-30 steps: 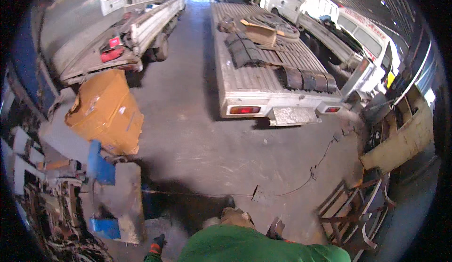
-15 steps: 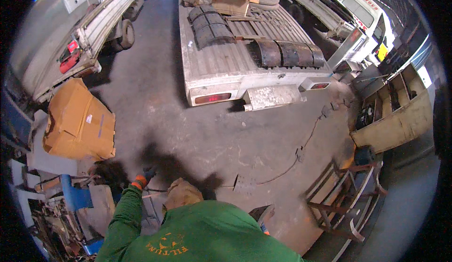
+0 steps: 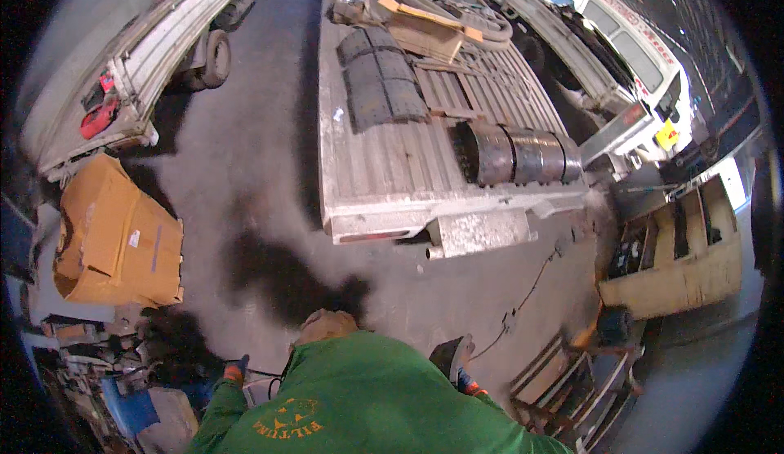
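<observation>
My right hand (image 3: 469,385), in a blue and orange glove, shows at the right side of my green shirt. It is closed on a dark curved brake shoe (image 3: 445,358), held low beside my body. Most of that hand is hidden behind the shirt. My left hand (image 3: 237,367), gloved in dark blue with an orange cuff, hangs at my left side near a heap of metal scrap. Its fingers are too small and dark to read. Ahead, similar curved pieces stand in two rows on the truck bed (image 3: 441,160): a grey row (image 3: 382,82) and a brownish row (image 3: 523,157).
A cardboard box (image 3: 122,238) stands at left above metal scrap (image 3: 90,385). At right are a metal frame (image 3: 572,385) and a wooden compartment box (image 3: 670,282). A cable (image 3: 531,287) crosses the floor. The truck bed also carries hoses (image 3: 457,1) and a flattened carton (image 3: 425,33).
My view has shifted, and the truck bed sits lower and larger in it. The left hand has drawn back toward my body. More of the right hand and its brake shoe shows.
</observation>
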